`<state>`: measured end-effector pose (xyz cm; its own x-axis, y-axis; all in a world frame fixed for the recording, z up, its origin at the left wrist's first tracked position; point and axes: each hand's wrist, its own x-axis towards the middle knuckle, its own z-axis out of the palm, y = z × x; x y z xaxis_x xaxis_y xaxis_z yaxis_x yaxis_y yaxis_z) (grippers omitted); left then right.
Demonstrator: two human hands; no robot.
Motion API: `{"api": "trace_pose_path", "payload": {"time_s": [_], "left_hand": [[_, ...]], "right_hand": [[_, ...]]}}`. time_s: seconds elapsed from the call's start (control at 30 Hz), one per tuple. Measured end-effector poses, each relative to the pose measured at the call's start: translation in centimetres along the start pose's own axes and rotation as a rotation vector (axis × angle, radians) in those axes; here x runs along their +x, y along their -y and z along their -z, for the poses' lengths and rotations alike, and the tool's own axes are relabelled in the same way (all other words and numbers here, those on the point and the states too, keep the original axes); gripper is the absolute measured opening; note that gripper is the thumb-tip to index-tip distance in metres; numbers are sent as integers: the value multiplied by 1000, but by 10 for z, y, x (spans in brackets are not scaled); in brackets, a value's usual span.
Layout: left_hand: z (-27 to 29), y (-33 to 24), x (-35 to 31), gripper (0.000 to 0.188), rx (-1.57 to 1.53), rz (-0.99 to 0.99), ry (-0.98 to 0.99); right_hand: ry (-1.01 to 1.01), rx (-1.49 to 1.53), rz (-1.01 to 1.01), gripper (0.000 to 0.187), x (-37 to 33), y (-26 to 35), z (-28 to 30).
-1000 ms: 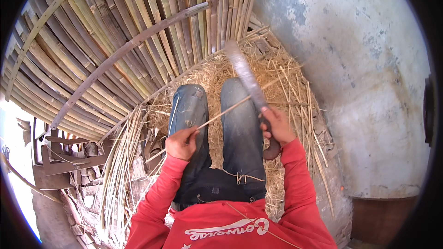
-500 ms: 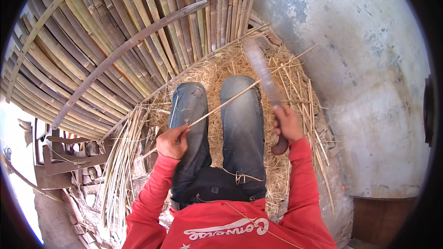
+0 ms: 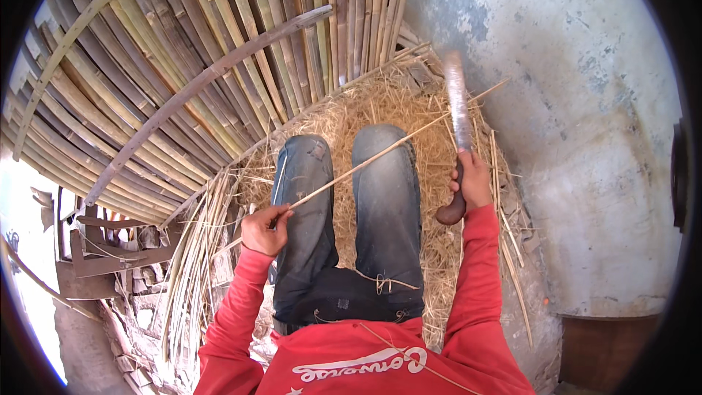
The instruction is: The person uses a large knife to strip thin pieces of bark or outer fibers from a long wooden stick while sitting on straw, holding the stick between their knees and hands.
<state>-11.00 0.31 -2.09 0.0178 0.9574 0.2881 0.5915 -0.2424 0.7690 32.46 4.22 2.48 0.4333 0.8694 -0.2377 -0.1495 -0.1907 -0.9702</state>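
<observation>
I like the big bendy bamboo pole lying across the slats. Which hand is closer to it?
Left. The left hand sits just below the curved pole; the right hand is far off beside the wall.

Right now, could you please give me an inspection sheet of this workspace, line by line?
Surface: a bed of straw-like shavings under the seated person's legs.
Job's things: a thin bamboo strip slanting across the knees; a long knife, blade up and motion-blurred, with a dark handle.
Clutter: loose thin strips piled to the left; scrap wood and rubble beyond them.
Hands: left hand pinches the strip's near end; right hand grips the knife handle.
Cables: nothing seen.
Surroundings: a bamboo slat screen ahead-left with a curved crosspiece; a weathered plaster wall on the right.
</observation>
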Motion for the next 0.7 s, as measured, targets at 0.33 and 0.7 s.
{"api": "trace_pose_path", "payload": {"time_s": [0.33,0.7], "left_hand": [[4,6,-2,20,196,-351,-194],[-9,-2,8,26,199,-399,-192]], "right_hand": [[167,-190,-83,24,-34,3,-12],[378,-203,-162,23,-56,-5,-39]]}}
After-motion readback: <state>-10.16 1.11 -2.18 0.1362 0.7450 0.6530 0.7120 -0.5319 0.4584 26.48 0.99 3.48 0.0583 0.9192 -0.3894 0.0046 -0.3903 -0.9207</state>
